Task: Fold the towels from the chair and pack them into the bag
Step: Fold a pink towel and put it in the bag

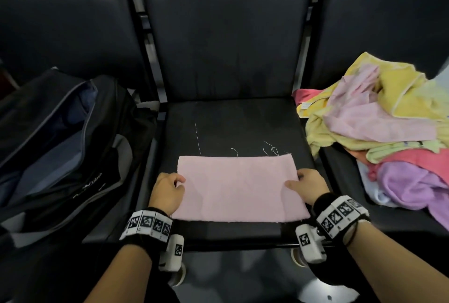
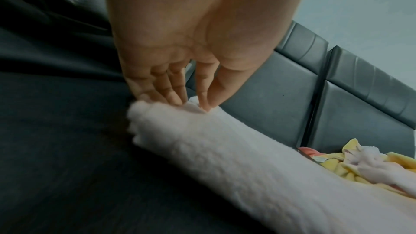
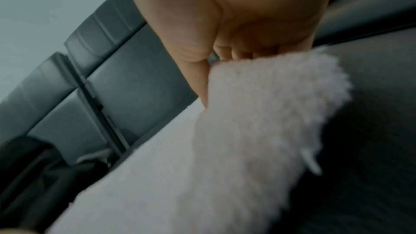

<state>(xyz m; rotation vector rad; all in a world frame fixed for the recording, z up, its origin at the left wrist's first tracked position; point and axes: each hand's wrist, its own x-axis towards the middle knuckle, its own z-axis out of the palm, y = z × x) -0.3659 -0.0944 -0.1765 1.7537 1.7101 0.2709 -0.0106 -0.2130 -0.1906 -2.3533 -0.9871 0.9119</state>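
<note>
A pink towel lies folded flat on the middle chair seat, with loose threads at its far edge. My left hand pinches its left edge between thumb and fingers; in the left wrist view the left hand nips the towel at that edge. My right hand grips the right edge, thumb on top. In the right wrist view the right hand has its fingers curled behind the towel. A dark open bag sits on the left seat.
A heap of loose towels in yellow, pink, red and purple fills the right seat. Metal armrest bars separate the seats. Dark seat backs rise behind. The front edge of the middle seat is just below my wrists.
</note>
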